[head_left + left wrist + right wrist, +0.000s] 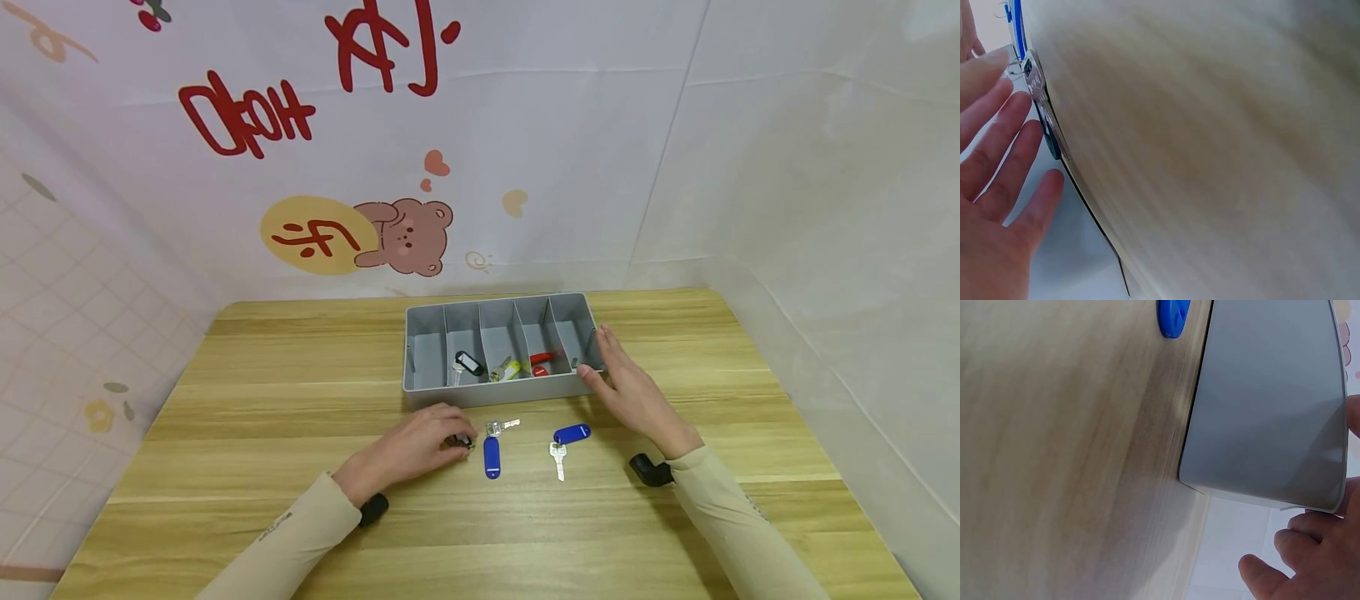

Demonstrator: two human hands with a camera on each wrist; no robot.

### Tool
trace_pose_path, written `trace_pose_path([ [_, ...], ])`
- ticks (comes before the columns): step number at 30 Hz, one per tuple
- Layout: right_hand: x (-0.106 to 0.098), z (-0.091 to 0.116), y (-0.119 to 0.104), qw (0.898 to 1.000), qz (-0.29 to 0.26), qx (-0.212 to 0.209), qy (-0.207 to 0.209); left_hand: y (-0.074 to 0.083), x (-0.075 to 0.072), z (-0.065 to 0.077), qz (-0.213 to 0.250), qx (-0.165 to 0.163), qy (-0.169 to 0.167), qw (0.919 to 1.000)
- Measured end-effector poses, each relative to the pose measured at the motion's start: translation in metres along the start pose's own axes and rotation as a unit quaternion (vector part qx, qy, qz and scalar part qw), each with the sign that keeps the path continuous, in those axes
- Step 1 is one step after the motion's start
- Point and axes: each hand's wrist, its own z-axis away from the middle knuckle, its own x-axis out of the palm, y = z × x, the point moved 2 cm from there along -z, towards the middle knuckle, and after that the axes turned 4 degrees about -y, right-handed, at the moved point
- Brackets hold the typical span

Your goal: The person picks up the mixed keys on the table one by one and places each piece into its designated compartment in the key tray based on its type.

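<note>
Grey tray (498, 393); long axis left-to-right

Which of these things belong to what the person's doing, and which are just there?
Likely part of the job:
gray compartment tray
dark-tagged key by the left hand
two blue-tagged keys
in the tray: black-tagged key, yellow-tagged key, red tag

Likely just there:
wooden table
bear-printed backdrop
</note>
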Motion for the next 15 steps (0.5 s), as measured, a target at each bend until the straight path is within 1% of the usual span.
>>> trace_pose_path([
  [12, -0.0006, 0.0001, -0.0012, 1.000, -0.001, 0.002, 0.000, 0.0010, 0.0010, -0.0018, -0.017, 0.026, 0.005, 0.9995],
  [15, -0.0008, 0.0003, -0.0011, 1.000, -0.002, 0.001, 0.000, 0.0007, 0.0011, -0.0018, -0.019, 0.026, 0.008, 0.9995],
])
